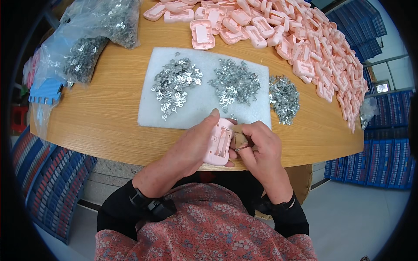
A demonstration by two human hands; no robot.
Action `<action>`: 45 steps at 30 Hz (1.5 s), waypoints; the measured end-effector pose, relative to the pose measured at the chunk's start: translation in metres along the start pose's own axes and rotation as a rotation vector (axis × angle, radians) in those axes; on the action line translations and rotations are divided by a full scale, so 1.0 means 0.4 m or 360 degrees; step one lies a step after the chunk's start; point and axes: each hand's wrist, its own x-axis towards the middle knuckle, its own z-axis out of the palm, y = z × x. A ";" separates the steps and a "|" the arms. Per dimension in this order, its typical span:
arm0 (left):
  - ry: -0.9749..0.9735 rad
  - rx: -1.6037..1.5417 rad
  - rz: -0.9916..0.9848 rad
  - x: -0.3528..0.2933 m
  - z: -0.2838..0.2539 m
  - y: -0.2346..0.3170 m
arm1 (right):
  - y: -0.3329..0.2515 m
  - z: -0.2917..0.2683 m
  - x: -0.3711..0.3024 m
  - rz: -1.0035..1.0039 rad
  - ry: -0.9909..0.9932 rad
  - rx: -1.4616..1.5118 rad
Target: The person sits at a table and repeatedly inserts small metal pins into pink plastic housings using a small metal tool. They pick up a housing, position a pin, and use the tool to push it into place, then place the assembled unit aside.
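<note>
Cradling from its left side, the left hand (187, 143) is closed around a pink casing (220, 141), thumb up by the top corner, a fingertip showing past the lower right. The casing is held up between the two hands, over the near edge of the table, its long recess facing up. It looks like moulded plastic: probably light, stiff and a little slick, with thin walls around the recess that could crack if squeezed hard. The outer long sides seem the best place to take hold, leaving the recess free. The right hand (265, 150) is at the casing's right edge, fingers bent inward with something tan around the fingertips; whether it pinches a small part I cannot tell.

Across the wooden table (113, 108), from the left, come clear bags of metal parts (85, 56) and a light blue piece (45, 90), then a white foam sheet (147, 108) bearing a left pile of metal clips (176, 80) and a second pile (236, 82). A third pile (284, 100) lies just beside the sheet, and a heap of pink casings (305, 56) curves along the far right side.

In the room, blue trays (52, 187) stand at left, and more stacked blue bins (387, 161) at right, above a pale floor (352, 209)
</note>
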 end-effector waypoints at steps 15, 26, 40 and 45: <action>-0.0218 0.0211 0.0167 -0.021 -0.003 0.000 | -0.018 -0.014 0.007 0.1059 -0.0289 0.1405; -0.0039 0.0723 0.0562 -0.041 0.004 -0.015 | 0.000 -0.034 -0.009 0.1121 -0.0338 0.1521; 0.0187 0.1521 0.0743 -0.035 0.043 -0.007 | 0.007 -0.037 -0.020 0.1183 -0.0299 0.1502; 0.0273 0.1746 0.0958 -0.032 0.035 -0.018 | -0.001 -0.035 -0.019 0.1101 -0.0273 0.1395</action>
